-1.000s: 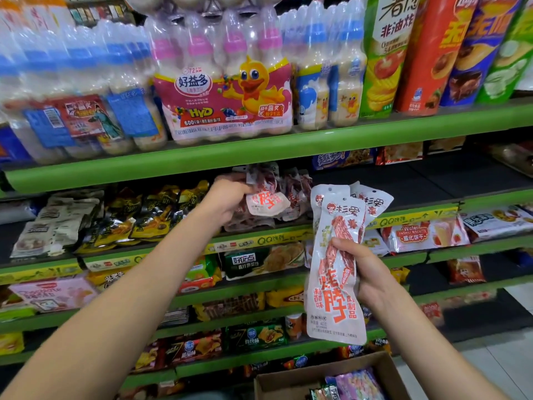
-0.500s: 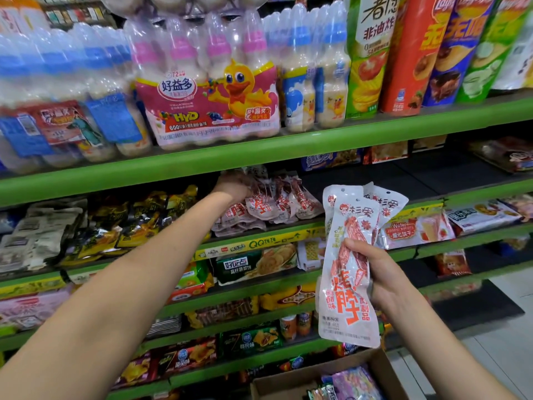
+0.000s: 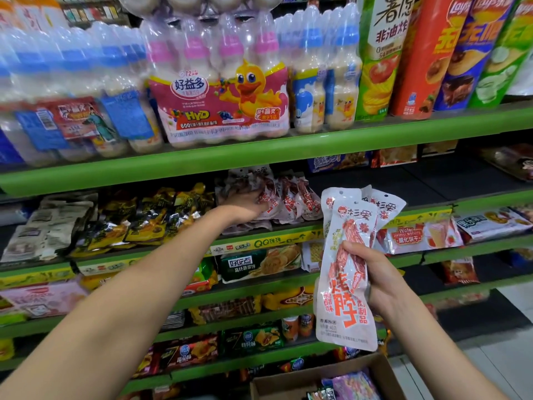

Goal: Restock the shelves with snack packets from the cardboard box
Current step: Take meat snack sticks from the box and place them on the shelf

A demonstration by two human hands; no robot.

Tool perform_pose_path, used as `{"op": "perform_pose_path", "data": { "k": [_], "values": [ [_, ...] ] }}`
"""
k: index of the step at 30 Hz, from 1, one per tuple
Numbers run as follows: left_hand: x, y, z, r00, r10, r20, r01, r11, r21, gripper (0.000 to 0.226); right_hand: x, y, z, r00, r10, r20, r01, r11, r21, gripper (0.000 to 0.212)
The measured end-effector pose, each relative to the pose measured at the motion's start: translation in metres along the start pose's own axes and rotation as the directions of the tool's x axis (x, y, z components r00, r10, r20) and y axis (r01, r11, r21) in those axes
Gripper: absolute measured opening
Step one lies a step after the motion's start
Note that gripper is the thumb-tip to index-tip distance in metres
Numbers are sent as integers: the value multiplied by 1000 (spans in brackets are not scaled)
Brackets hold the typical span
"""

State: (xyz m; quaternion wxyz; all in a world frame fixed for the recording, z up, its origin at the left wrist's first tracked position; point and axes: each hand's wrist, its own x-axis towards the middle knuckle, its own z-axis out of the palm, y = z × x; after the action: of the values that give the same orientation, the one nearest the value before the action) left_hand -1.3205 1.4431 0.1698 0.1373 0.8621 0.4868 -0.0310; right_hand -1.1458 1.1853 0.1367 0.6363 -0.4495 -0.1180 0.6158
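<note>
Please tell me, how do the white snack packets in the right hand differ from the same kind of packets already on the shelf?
The packets in the right hand stand upright, fanned together as a bunch, with the front label plainly readable. The packets on the shelf lean and overlap in a row, partly shadowed, with the left hand resting on them. The held bunch is off the shelf; the others sit on the green shelf. Both show white wrappers with red-orange print.

White snack packets (image 3: 347, 272) w/ red-orange print, green shelf edge (image 3: 259, 153) (yellow price strip (image 3: 268, 242) below), brown cardboard box (image 3: 317, 373).
</note>
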Motion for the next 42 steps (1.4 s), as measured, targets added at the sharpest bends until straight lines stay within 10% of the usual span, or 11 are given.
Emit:
{"op": "perform_pose_path", "data": {
  "k": [9,14,20,31,42],
  "values": [
    [-9,7,4,990,-78,-118,78,997,-3,72,2,3,6,1000,29,-11,-29,999,-22,25],
    [-72,50,6,872,194,-449,-286,947,-147,30,7,2,11,1000,24,-5,-24,999,-22,33],
    [-123,83,30,968,233,88,-141,803,-579,42,11,4,21,999,42,29,-41,999,-29,34],
    [-134,89,56,989,126,75,-13,581,-814,72,17,10,26,998,46,51,-44,999,-26,30],
    [-132,81,64,984,129,125,61,413,-909,33,25,17,20,997,8,77,-4,999,-53,13]
  ]
}}
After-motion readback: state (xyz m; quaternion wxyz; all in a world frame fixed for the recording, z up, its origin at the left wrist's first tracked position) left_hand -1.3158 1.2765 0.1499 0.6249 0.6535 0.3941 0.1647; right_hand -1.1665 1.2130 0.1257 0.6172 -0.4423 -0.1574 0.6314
